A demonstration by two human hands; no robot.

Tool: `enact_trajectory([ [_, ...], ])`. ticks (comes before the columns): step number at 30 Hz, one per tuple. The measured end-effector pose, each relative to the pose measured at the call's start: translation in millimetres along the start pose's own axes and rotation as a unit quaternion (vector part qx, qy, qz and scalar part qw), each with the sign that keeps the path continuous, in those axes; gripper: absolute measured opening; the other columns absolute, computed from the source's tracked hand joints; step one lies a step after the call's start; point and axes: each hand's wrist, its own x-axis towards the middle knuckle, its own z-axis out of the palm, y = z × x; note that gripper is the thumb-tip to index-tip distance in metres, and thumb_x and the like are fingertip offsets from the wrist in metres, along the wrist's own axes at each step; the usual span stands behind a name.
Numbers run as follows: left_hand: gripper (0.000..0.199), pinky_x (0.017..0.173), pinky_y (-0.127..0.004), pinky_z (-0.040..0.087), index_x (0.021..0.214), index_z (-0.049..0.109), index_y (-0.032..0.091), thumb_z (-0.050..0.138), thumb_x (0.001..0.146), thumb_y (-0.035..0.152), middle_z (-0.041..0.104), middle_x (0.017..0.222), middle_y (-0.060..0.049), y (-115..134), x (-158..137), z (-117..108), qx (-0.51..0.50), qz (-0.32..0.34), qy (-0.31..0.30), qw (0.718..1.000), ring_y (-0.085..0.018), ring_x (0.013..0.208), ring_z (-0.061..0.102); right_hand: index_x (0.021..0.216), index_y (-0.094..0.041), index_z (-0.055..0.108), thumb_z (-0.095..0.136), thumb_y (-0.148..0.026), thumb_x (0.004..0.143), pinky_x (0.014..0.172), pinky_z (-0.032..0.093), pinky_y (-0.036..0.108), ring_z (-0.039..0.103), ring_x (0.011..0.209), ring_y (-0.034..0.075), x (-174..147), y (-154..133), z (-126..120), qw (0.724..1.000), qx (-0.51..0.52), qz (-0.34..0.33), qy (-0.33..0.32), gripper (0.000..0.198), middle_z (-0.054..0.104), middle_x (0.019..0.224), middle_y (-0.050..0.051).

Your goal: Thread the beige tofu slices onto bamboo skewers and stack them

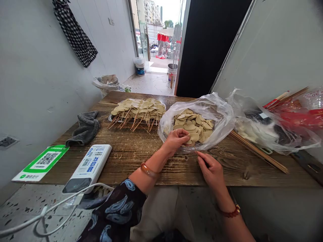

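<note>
My left hand [176,142] is closed in a pinch on a pale, flat oval slice [193,137] at the near side of a clear plastic bag [225,116]. My right hand [210,166] grips a thin wooden skewer [193,146] between thumb and fingers, its upper end at the slice; whether it has pierced it I cannot tell. Inside the bag lies a heap of similar beige slices [191,121]. To the left, several finished skewers of slices [138,109] are piled on a metal tray [110,118], their sticks pointing toward me.
A bundle of bare skewers [259,153] lies at the right, beside more plastic bags [264,129]. On the left are a grey cloth [85,127], a white payment box [92,164] with a cable [60,201], and a green QR card [41,163]. The wooden table [141,158] ends close to me.
</note>
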Motion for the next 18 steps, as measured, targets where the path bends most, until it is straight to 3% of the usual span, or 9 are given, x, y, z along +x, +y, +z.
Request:
enact_trajectory([
  [6,0.022,0.051,-0.018,0.041,0.077,0.062,0.012,0.073,0.065,0.027,0.057,0.066,0.000,0.1,1.5,-0.5,0.093,0.059,0.021,0.994,-0.006,0.055,0.049,0.094,-0.021,0.072,0.051,-0.029,0.090,0.074,0.053,0.033,0.069,0.084,0.021,1.2,-2.8,-1.0,1.000,-0.007,0.019,0.005,0.023,0.074,0.091,0.007],
  [13,0.011,0.051,-0.019,0.037,0.071,0.060,0.014,0.067,0.068,0.022,0.057,0.062,0.001,-1.3,5.9,-2.5,0.218,0.112,0.056,0.968,-0.008,0.055,0.049,0.083,-0.021,0.070,0.051,-0.030,0.089,0.068,0.050,0.030,0.066,0.075,0.020,2.7,-4.6,-0.2,0.999,-0.013,0.043,-0.002,0.022,0.072,0.081,0.005],
  [18,0.007,0.052,-0.019,0.035,0.068,0.058,0.015,0.064,0.068,0.018,0.055,0.062,0.002,0.3,5.3,-1.2,0.249,0.127,0.041,0.959,-0.007,0.056,0.047,0.082,-0.020,0.068,0.050,-0.031,0.090,0.067,0.048,0.029,0.064,0.073,0.020,3.7,-5.9,-0.8,0.999,-0.012,0.045,-0.011,0.023,0.071,0.079,0.005],
])
